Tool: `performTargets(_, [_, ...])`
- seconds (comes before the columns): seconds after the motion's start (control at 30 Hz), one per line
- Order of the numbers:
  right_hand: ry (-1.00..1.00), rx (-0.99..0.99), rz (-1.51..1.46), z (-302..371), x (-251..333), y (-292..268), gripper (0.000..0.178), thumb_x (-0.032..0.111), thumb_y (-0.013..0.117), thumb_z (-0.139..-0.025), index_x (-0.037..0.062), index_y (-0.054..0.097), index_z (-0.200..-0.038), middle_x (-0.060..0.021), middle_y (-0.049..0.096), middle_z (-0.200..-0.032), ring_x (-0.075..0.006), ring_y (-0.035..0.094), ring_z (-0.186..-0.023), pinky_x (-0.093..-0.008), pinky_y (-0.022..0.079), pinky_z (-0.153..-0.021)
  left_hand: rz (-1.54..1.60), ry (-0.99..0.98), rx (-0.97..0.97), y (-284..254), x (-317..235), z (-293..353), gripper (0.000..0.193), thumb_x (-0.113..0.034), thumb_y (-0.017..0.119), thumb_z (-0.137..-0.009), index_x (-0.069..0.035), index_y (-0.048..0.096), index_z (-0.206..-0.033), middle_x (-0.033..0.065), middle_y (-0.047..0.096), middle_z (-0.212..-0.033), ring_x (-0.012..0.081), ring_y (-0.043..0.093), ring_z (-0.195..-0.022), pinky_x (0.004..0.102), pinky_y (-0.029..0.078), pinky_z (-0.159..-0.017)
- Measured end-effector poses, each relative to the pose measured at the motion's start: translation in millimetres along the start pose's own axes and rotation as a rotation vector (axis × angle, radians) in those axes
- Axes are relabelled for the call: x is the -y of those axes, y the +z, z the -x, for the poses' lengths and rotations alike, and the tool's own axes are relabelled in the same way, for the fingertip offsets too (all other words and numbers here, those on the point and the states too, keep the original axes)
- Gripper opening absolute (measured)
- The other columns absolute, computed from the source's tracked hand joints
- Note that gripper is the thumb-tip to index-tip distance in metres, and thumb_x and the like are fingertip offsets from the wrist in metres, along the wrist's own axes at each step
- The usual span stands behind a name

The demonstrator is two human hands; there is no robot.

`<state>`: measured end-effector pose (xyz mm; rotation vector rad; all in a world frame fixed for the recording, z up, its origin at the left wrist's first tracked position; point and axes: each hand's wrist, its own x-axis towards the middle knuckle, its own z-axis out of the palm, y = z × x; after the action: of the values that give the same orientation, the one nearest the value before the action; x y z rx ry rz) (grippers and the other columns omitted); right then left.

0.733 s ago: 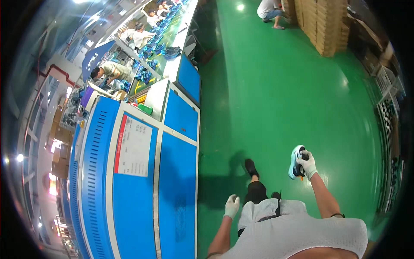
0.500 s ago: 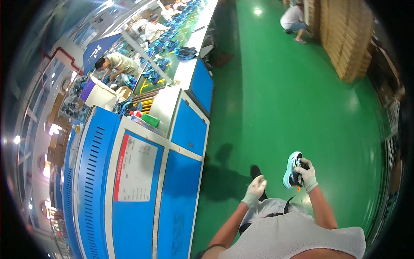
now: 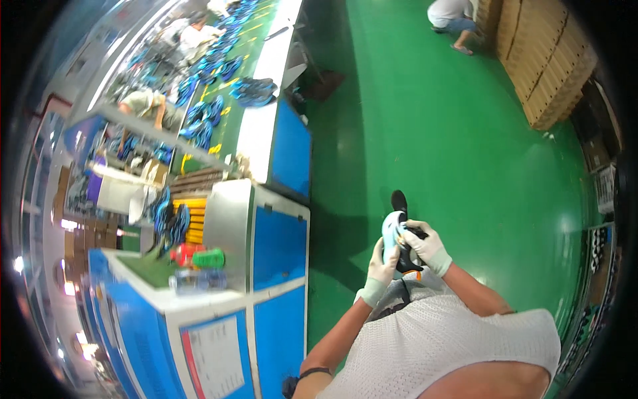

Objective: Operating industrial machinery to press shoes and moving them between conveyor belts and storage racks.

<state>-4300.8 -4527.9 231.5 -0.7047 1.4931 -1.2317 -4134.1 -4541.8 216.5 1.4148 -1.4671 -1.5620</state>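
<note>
A single sports shoe with a pale blue and white sole, black upper and an orange detail is held in front of my waist, sole turned to the left. My left hand, in a white glove, is closed on the sole side. From the right, my gloved right hand grips the black upper near the opening. Part of the shoe is covered by my fingers.
Left of me runs a blue machine cabinet with a conveyor carrying blue shoes. Bottles with red and green caps stand on its end. Ahead right are stacked cartons and a crouching person. Racks line the right.
The shoe has moved left to the middle of my body. My left hand has come up and taken hold of it as well. The cabinet and cartons have shifted in view.
</note>
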Motion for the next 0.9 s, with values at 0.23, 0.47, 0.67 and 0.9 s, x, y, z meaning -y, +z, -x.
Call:
performTargets(0.23, [-0.181,0.42,0.465,-214,115,6,0.058,0.051,0.061,-0.095,0.006,0.055,-0.131,-0.0212,0.07,-0.108,-0.0332,0.07,-0.096,-0.0398,0.054,-0.09,0.249,-0.109,-0.031,-40,-98,-183,0.055,-0.031,0.056,-0.1,0.005,0.046,-0.141,0.0164,0.061,-0.126,0.0192,0.06,-0.113,0.0308,0.048,-0.096])
performTargets(0.47, [-0.734,0.813,0.664,-401,236,40,0.056,0.044,0.062,-0.093,0.003,0.055,-0.131,-0.0207,0.06,-0.129,-0.038,0.054,-0.125,-0.0439,0.042,-0.107,0.556,-0.187,-0.001,-81,-162,-330,0.054,-0.032,0.052,-0.101,0.005,0.049,-0.14,0.0115,0.061,-0.128,0.0155,0.058,-0.115,0.0286,0.046,-0.098])
performTargets(0.67, [-0.687,1.071,0.525,-522,317,77,0.072,0.03,0.079,-0.08,0.0012,0.047,-0.137,-0.0194,0.059,-0.112,-0.0366,0.059,-0.105,-0.0454,0.046,-0.096,0.768,-0.208,0.246,-127,-187,-471,0.053,-0.036,0.053,-0.099,0.002,0.054,-0.135,0.0091,0.062,-0.127,0.0164,0.059,-0.114,0.03,0.045,-0.102])
performTargets(0.9, [-0.614,1.149,0.867,-690,371,169,0.071,0.026,0.086,-0.072,0.0028,0.054,-0.13,-0.0156,0.061,-0.115,-0.0329,0.062,-0.104,-0.0399,0.05,-0.094,0.769,-0.154,0.417,-228,-221,-654,0.058,-0.045,0.046,-0.101,0.001,0.056,-0.134,0.0114,0.064,-0.127,0.0186,0.06,-0.115,0.0334,0.046,-0.103])
